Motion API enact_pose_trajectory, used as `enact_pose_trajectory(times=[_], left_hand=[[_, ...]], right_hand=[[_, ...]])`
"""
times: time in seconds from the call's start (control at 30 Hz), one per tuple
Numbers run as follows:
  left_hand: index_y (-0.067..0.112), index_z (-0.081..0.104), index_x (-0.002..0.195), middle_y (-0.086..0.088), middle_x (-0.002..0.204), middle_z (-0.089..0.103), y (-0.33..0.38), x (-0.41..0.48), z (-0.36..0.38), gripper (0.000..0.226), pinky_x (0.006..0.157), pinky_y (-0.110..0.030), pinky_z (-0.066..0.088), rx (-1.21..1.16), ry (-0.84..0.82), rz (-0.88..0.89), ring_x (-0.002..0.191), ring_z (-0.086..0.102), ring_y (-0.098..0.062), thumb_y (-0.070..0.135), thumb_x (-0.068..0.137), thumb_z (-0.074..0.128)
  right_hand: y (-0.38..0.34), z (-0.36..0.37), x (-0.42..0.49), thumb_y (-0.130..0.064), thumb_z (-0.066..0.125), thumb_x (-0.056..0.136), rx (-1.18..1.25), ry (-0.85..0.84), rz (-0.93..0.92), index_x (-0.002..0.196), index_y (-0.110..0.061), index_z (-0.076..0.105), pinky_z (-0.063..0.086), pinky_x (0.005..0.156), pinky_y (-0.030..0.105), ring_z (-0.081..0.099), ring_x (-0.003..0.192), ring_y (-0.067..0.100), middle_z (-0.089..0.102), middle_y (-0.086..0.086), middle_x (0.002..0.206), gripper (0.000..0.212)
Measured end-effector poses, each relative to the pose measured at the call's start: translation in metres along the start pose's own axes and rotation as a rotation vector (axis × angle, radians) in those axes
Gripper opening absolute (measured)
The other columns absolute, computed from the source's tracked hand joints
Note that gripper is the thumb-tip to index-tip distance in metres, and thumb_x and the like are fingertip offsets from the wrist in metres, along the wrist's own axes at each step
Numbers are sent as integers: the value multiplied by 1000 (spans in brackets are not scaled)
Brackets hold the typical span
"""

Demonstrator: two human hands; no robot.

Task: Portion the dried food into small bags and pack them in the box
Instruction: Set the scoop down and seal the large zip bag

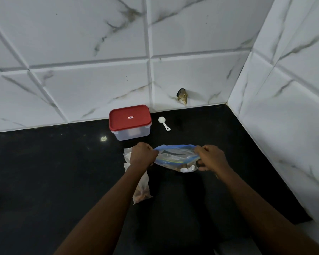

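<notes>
Our left hand [143, 153] and right hand [211, 157], fingers curled, each pinch one end of the zip bag [176, 157]. Behind on the bench [44, 172]: lidded box [130, 122], white scoop [164, 123]. Small bags [142, 190] lie under our left wrist.

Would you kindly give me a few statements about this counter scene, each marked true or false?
1. The left hand and right hand both grip the zip bag at its blue top. True.
2. The box stands open. False: its red lid is on.
3. The white scoop lies right of the box. True.
4. The small filled bag is inside the box. False: it lies on the counter by the left forearm.
</notes>
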State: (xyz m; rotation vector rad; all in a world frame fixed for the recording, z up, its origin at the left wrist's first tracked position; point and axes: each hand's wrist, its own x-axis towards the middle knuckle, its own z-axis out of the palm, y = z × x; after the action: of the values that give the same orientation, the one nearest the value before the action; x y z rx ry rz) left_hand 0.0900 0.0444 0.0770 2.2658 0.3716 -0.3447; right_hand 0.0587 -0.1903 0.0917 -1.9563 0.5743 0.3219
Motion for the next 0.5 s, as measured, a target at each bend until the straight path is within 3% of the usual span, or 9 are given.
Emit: enact_pose_trajectory(times=[0.1,0.2,0.27,0.4,0.5], left_hand=[[8,66,93,-14,95,74,3,-3,-6,21,77,-37,64,-192,-94,-90,89,76,-26,26,90,77],[6,69,107,-14,96,75,7,-2,-15,22,62,-26,61,-320,-159,-97,81,75,-20,20,91,76],[4,70,105,-14,93,76,10,-5,-21,16,59,-22,59,-372,-128,-63,76,74,-17,15,93,73],[14,66,90,-6,84,73,14,-10,-24,9,58,-20,58,-203,19,91,69,72,-11,10,92,74],[15,65,84,-5,79,72,14,-13,-24,14,70,-33,64,-31,111,176,72,73,-16,7,87,76]], right_hand=[[-3,-6,-1,-23,74,91,258,-114,55,109,-11,68,64,73,39,75,94,28,74,14,102,23],[-2,-9,0,-12,84,80,280,-30,-24,111,-13,66,64,74,35,76,88,22,74,9,101,35],[-3,-8,1,-12,86,77,220,29,-45,110,-14,65,62,67,29,75,85,17,73,6,100,39],[-6,-6,6,-5,86,76,58,121,-104,107,-10,63,57,53,22,73,81,17,69,9,99,39],[-11,-6,8,-4,87,75,-111,167,-165,97,-10,64,57,48,23,72,69,17,69,10,90,32]])
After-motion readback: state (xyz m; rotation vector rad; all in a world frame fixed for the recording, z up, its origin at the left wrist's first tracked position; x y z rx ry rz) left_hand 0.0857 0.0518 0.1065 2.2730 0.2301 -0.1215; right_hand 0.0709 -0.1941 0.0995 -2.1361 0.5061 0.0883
